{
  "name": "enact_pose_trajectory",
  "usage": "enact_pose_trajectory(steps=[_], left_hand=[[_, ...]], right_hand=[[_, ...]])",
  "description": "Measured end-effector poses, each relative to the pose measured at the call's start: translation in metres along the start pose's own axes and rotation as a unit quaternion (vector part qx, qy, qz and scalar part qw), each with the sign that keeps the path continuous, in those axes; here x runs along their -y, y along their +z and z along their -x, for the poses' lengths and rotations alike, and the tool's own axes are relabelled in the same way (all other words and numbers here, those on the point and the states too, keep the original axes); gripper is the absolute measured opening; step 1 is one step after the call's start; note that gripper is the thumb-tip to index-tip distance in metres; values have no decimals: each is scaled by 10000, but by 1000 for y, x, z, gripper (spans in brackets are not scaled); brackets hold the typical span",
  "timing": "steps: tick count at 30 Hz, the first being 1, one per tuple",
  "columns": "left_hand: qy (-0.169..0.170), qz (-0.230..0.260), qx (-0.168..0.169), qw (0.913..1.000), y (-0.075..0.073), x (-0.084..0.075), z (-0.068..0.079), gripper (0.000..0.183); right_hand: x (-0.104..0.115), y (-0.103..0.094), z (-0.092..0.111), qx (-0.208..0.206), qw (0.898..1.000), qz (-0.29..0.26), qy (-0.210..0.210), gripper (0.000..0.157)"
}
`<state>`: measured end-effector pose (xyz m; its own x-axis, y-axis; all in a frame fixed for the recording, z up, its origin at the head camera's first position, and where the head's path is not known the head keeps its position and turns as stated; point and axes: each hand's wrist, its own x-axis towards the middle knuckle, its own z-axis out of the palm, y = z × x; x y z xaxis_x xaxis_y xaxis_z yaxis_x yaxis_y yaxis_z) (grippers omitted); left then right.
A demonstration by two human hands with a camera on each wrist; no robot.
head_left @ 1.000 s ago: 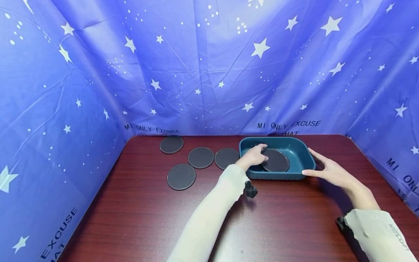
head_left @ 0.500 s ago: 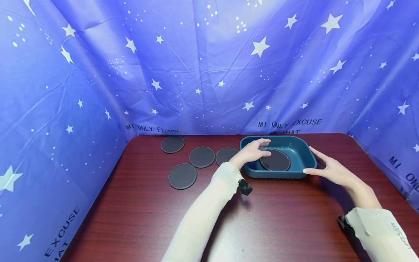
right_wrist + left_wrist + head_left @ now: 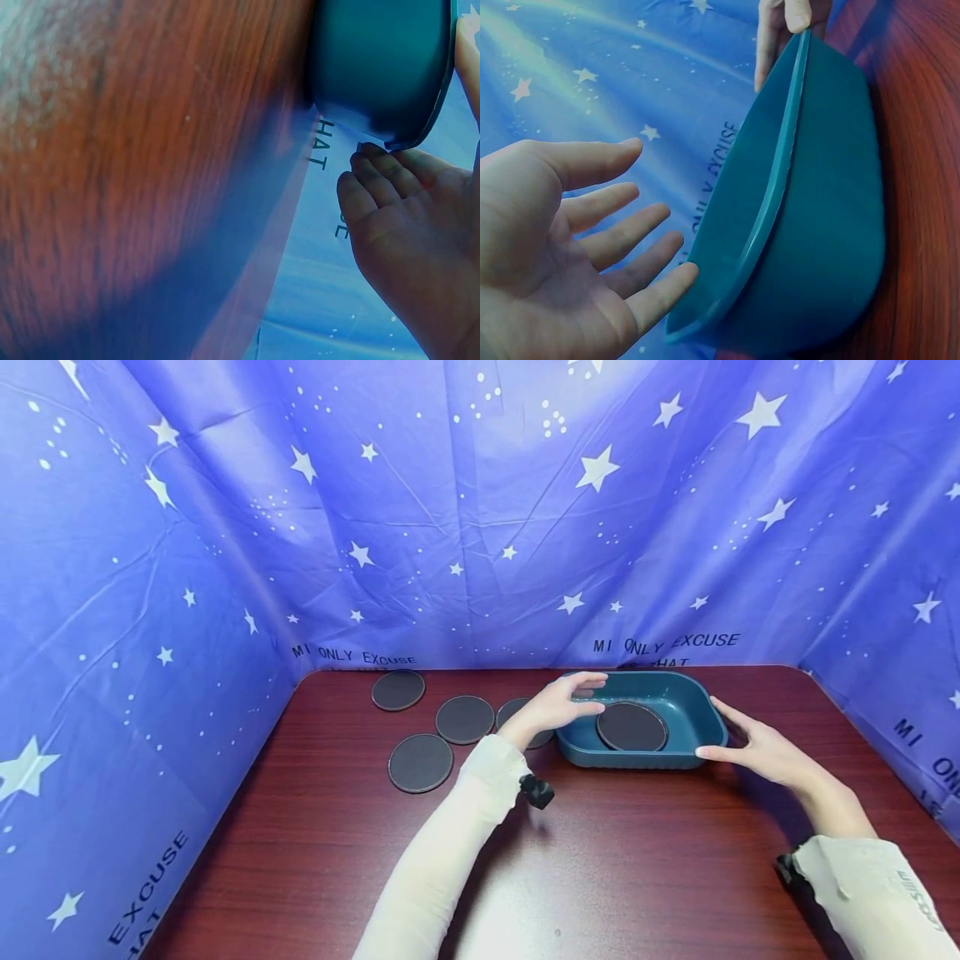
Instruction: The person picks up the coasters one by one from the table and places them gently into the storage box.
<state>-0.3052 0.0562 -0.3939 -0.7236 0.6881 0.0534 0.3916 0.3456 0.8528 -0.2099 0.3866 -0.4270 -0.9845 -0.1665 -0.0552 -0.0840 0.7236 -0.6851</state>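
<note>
A teal rectangular basin (image 3: 637,760) stands at the back right of the table. Inside it lies a round black coaster (image 3: 632,727). My left hand (image 3: 555,702), fingers spread and nothing between them, hovers over the basin's left end; the left wrist view shows its bare palm (image 3: 570,300). My right hand (image 3: 761,752) grips the basin's right end, thumb at the near corner and fingers along the outer wall. More round black coasters lie flat to the left, among them a near one (image 3: 421,763), a middle one (image 3: 465,719) and one partly hidden behind my left hand (image 3: 542,740).
Another black coaster (image 3: 398,691) lies near the back edge of the dark red wooden table (image 3: 600,860). A blue curtain (image 3: 465,527) with white stars encloses the back and sides of the table.
My left hand has let go of the coaster in the basin, risen and drawn back leftward to the basin's left rim. The right hand keeps its place on the basin.
</note>
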Motion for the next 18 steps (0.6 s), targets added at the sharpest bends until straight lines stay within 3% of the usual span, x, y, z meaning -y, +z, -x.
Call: enact_pose_trajectory(steps=[8,18], left_hand=[[69,215,-461,9987,-28,14,19,51],[-102,523,-1118,9923,-67,37,46,51]], right_hand=[[0,1,0,-6,10000,83,-29,99],[-1,0,0,-25,10000,68,-64,99]])
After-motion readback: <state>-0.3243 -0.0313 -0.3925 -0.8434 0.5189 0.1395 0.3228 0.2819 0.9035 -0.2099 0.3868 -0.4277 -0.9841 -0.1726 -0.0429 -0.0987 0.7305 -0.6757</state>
